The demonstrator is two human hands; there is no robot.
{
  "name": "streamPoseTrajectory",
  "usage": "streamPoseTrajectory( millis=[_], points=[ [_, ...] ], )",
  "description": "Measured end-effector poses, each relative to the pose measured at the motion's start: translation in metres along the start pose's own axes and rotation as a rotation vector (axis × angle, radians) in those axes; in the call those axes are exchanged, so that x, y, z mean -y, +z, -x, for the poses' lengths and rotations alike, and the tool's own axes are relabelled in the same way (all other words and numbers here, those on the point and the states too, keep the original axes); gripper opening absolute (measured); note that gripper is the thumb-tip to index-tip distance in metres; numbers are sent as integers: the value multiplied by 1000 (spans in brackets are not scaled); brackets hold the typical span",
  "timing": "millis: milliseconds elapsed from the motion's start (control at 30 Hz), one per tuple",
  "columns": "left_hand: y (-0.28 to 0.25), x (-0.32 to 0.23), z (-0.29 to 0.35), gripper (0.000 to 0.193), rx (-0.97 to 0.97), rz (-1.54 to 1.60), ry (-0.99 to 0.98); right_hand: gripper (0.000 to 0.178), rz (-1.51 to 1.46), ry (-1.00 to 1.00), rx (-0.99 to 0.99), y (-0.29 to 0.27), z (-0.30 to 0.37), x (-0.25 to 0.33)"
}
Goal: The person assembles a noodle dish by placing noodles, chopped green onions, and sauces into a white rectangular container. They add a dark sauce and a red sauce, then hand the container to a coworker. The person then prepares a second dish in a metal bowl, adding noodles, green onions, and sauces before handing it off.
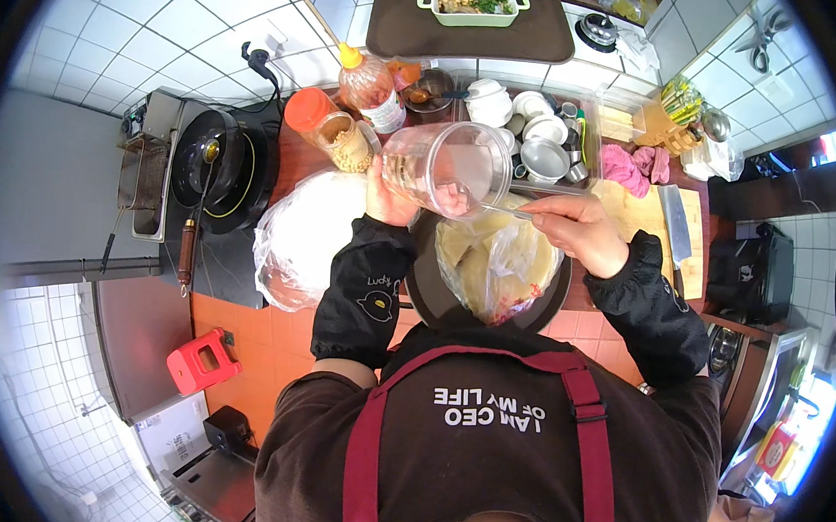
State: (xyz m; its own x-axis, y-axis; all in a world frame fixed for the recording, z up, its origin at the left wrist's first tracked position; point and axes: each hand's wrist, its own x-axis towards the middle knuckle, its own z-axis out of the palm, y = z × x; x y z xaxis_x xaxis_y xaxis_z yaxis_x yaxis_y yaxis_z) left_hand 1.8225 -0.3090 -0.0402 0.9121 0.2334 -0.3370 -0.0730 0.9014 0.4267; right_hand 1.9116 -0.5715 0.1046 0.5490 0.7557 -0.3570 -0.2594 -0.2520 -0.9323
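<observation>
Clear jar (461,155) is gripped by the left hand (390,198), fingers partly closed around its wall; jar is held tilted well over, mouth toward the right, probably so the inside can be reached from that side. Thin metal utensil (508,210) is pinched near its end by the right hand (576,230), fingers closed; far end is directed into the jar's mouth. Type of utensil can't be told. Pinkish patch seen in the jar: contents or fingers behind, unclear.

Just below, a clear bag (498,265) of pale yellowish pieces is set in a dark round pan (428,280), apparently so the pan serves as a base. White bag (314,222) is laid left of it. Behind the left hand, a peanut jar (348,151) and sauce bottle (370,90) are grouped, likely for easy reach. On the right, a knife (675,222) is rested on a cutting board (633,216), out of the hands' way. Farther back, a garnished dish (472,20) is kept on a brown tray (402,29).
</observation>
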Motion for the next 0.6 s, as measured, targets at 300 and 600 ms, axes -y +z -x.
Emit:
streamPoseTrajectory(
  millis=[300, 600],
  points=[
    [-8, 19, -3, 60, 109, 95, -59, 20, -309, 248, -74, -15, -4, 9],
    [5, 23, -4, 67, 93, 61, -75, 22, -241, 181, -204, -32, -18, 21]
  ],
)
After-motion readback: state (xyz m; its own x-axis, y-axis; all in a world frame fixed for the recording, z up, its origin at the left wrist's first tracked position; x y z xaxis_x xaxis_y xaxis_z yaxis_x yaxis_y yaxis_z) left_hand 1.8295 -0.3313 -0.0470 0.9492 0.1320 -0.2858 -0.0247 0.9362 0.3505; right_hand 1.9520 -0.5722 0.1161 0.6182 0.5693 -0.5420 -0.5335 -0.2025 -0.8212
